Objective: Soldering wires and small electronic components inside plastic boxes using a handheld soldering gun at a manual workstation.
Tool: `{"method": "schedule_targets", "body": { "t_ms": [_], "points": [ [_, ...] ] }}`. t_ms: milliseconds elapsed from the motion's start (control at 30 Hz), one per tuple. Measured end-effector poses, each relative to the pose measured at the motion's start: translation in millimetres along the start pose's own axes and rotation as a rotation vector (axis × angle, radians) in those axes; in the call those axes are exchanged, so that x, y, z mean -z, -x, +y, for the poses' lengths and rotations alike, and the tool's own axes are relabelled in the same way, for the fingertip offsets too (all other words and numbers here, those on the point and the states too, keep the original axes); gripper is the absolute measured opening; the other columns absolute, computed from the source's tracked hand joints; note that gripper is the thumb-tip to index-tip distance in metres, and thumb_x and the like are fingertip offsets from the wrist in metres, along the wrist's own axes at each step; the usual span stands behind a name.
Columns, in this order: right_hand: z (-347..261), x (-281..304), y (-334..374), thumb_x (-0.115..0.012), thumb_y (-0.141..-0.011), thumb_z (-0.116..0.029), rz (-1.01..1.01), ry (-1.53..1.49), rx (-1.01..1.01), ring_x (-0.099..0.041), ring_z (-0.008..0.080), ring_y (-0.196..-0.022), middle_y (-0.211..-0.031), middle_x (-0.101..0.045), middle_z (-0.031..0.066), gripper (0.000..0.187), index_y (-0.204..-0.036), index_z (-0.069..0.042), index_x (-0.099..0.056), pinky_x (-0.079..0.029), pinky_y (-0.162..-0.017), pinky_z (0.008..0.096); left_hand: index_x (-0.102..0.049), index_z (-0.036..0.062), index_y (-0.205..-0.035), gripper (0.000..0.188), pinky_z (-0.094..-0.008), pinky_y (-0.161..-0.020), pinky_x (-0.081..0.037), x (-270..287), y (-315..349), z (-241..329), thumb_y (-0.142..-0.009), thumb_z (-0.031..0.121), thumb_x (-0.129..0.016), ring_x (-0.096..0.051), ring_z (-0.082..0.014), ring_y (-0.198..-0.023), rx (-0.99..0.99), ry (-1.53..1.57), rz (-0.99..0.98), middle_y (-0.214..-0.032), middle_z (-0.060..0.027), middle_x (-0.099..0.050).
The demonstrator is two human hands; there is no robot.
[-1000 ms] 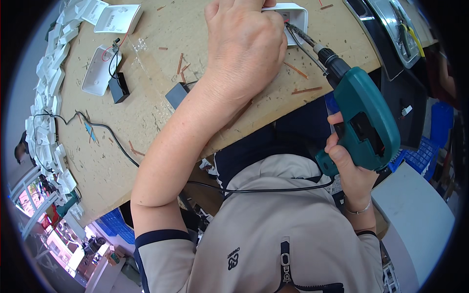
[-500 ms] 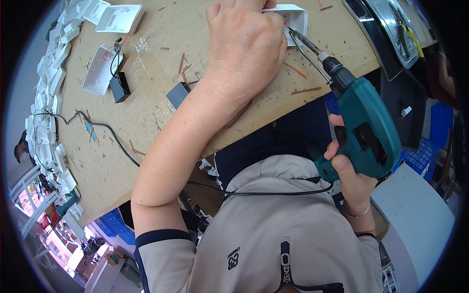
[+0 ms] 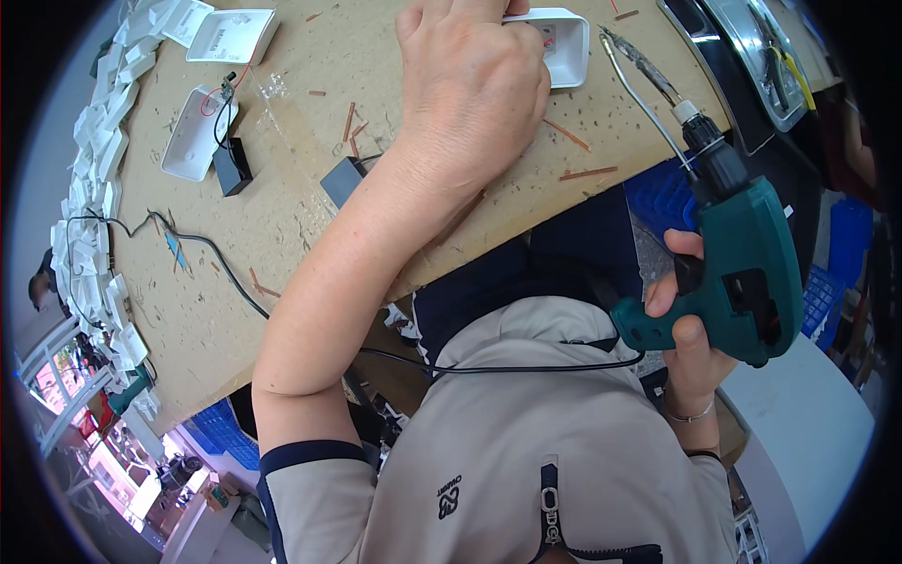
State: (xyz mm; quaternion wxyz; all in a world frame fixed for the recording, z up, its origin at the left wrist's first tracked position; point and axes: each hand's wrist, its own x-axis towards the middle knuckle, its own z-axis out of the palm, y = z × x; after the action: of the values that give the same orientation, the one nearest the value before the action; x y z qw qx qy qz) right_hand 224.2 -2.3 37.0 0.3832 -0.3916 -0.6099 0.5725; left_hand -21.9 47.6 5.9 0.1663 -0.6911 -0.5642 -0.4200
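Note:
A green pistol-shaped soldering gun point(image 3: 752, 273) is gripped by my right hand point(image 3: 691, 320), its fingers wrapped round the handle. Its dark tip and thin metal feed tube point up over the table, to the right of a small white plastic case point(image 3: 567, 68) and apart from it. My left hand point(image 3: 474, 103) lies over the left part of that case, back of the hand up and fingers bent. Its fingertips are hidden, so what they pinch does not show. A dark box with a short cable point(image 3: 344, 180) sits partly behind my left forearm.
Another white case point(image 3: 193, 141) with a black box point(image 3: 232, 167) and wires lies to the left. White cases point(image 3: 99, 188) pile along the left edge. Brown strips point(image 3: 567, 134) litter the tabletop point(image 3: 310, 244). A black cord point(image 3: 498, 372) crosses my shirt; a tray of tools point(image 3: 761, 66) stands far right.
My right hand has drawn the soldering gun to the right, and its tip has come out of the white case. The case has shifted very slightly; my left hand stays nearly still.

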Motion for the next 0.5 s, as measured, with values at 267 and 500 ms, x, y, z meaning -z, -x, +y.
{"method": "schedule_targets", "body": {
  "t_ms": [267,500],
  "points": [
    [5.6,5.5,-4.5,-0.068,-0.077,-0.034,-0.009,-0.008,0.056,-0.056,0.0114,-0.066,-0.112,-0.049,0.0264,0.074,-0.127,0.006,-0.031,-0.048,-0.056,0.0249,-0.052,-0.0007,-0.061,0.006,-0.039,-0.07,-0.035,10.3,-4.3,10.6,-0.062,0.002,-0.057,-0.047,-0.0293,-0.082,0.154,-0.048,-0.208,-0.089,-0.0123,-0.049],
    [3.0,2.9,-8.6,-0.067,-0.077,-0.036,0.019,-0.047,0.054,-0.056,0.0111,-0.066,-0.113,-0.049,0.0266,0.074,-0.127,0.006,-0.032,-0.048,-0.057,0.0244,-0.053,-0.0008,-0.061,0.007,-0.0391,-0.071,-0.035,8.7,1.4,10.2,-0.063,0.002,-0.059,-0.048,-0.0292,-0.08,0.228,0.099,-0.146,-0.088,-0.0129,-0.05]
  ]
}}
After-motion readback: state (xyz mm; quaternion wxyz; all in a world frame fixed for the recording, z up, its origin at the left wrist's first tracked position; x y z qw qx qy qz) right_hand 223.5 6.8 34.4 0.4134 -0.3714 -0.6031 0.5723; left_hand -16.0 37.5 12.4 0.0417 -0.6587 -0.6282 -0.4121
